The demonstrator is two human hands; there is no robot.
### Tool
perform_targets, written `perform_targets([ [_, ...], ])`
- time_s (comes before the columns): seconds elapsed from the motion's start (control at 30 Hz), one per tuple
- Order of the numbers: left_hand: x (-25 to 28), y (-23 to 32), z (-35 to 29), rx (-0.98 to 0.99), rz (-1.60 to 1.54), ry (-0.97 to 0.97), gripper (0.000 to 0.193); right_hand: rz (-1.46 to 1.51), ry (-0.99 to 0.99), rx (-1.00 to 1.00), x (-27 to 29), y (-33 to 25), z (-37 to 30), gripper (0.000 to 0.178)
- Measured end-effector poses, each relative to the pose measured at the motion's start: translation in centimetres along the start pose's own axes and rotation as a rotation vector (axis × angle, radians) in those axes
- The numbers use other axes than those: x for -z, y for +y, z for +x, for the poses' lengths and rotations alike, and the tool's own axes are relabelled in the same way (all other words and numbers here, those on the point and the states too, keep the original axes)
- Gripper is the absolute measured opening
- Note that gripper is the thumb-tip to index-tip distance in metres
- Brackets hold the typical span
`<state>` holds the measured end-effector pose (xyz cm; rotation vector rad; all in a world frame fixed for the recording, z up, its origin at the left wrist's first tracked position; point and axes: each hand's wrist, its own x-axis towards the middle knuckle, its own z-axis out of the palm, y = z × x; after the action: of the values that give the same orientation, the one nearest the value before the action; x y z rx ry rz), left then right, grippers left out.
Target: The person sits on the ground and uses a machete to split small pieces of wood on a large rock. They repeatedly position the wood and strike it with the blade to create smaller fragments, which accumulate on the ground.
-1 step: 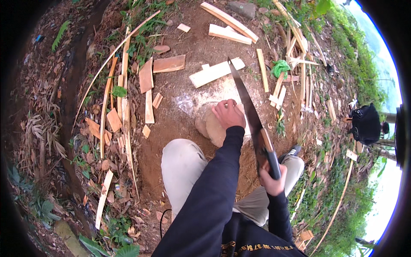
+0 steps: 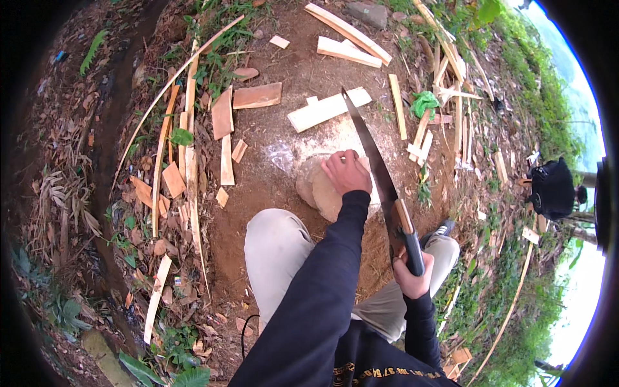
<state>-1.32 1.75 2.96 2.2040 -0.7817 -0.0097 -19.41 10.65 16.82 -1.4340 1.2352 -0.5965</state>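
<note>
While holding one handsaw (image 2: pixel 374 151) by the dark handle (image 2: pixel 414 255), probably the best grip, in a closed right hand (image 2: pixel 412 277) near the right edge of one round wooden block (image 2: pixel 325 197), expect light weight, lengthwise stiffness, sideways flex. Rests a left hand (image 2: pixel 348 173) with bent fingers on the block's far edge, too hidden to tell whether pinching anything. Judge the block heavy. Beyond, count one pale board (image 2: pixel 330 109); farther across bare ground (image 2: pixel 225 261), two pale strips (image 2: pixel 348 32).

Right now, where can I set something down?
Brown soil is bare between the pale rectangular plank and long pale planks beyond, and between the small tan woodchip and rounded tan block. Crowded: between left hand and dark-bladed saw; around crumpled green plastic.
</note>
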Motion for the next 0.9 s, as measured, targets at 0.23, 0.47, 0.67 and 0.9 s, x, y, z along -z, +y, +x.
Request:
perform_targets([
  [0.23,-0.4,1.4,-0.3,-0.045,-0.068,-0.012,0.01,0.01,0.07,0.093,-2.9,-0.5,10.8,0.022],
  [0.47,-0.2,-0.2,0.5,-0.057,-0.051,0.063,0.009,-0.016,-0.003,-0.012,0.3,-0.6,0.9,0.022],
  [0.67,-0.5,-0.4,0.5,-0.041,-0.057,0.053,0.009,0.042,0.004,0.067,-2.3,-0.7,5.0,0.026],
  [0.9,-0.7,0.7,0.2,-0.065,-0.044,0.04,0.01,-0.101,0.116,0.212,-2.9,0.8,5.1,0.024],
])
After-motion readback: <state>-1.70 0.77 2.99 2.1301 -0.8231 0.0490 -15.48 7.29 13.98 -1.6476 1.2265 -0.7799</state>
